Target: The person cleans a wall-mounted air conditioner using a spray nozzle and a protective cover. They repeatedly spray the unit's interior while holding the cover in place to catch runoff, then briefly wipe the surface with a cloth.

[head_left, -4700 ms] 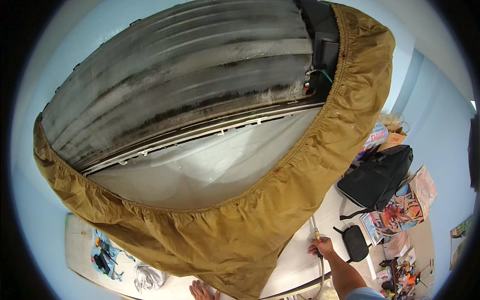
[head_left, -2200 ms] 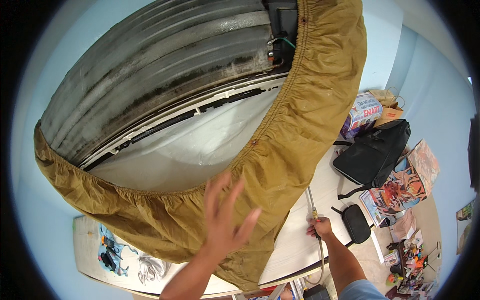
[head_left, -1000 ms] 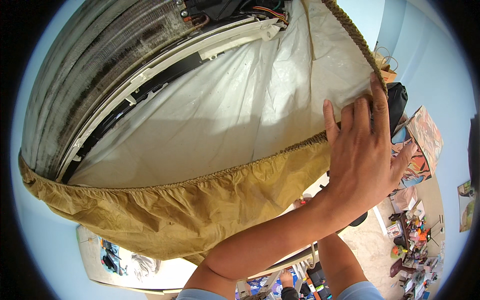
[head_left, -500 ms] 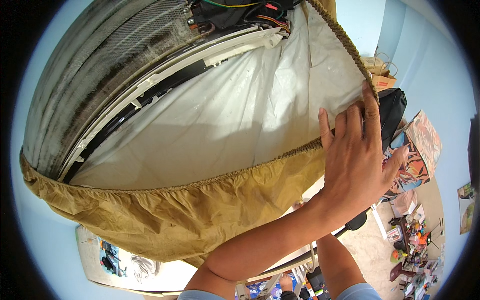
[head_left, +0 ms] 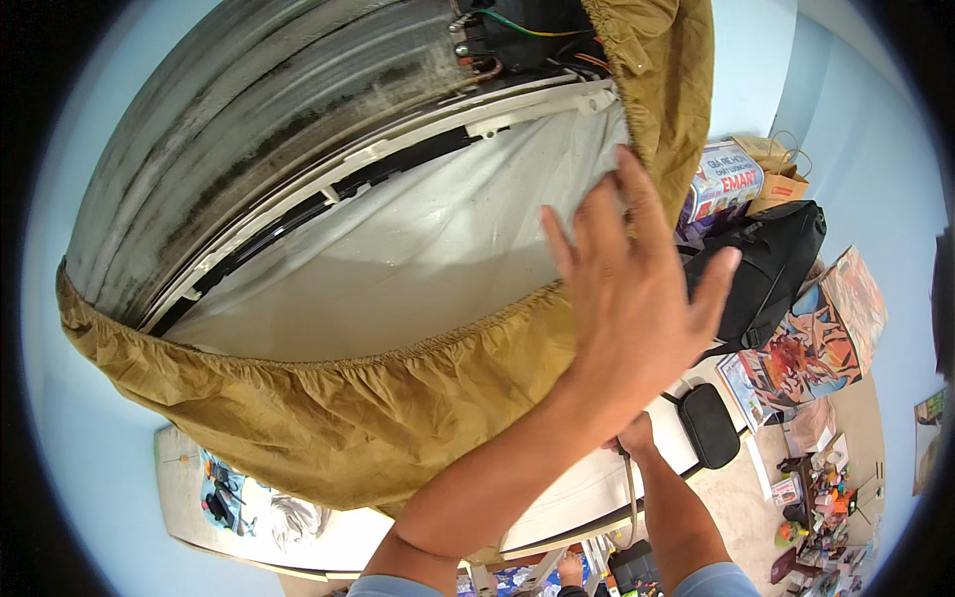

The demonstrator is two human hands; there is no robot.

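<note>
A wall air conditioner with its front off shows grimy metal fins and a white lower trim. A brown cleaning cover with an elastic rim and a white plastic lining hangs around it. My left hand is stretched over the cover's right side, fingers spread, the fingertips at its gathered edge; whether they touch it I cannot tell. Lower down, partly behind my left forearm, my right hand is closed around the dark end of a thin grey hose. Its fingers are mostly hidden.
Wires show at the unit's upper right. Beyond the cover are a black backpack, a paper bag, a patterned box and a black pouch. Below, another person's hand shows near a ladder.
The cover's right edge has come left, against the unit's end, showing its brown outside. My left hand has moved left with it. My right hand has come into sight below my left forearm.
</note>
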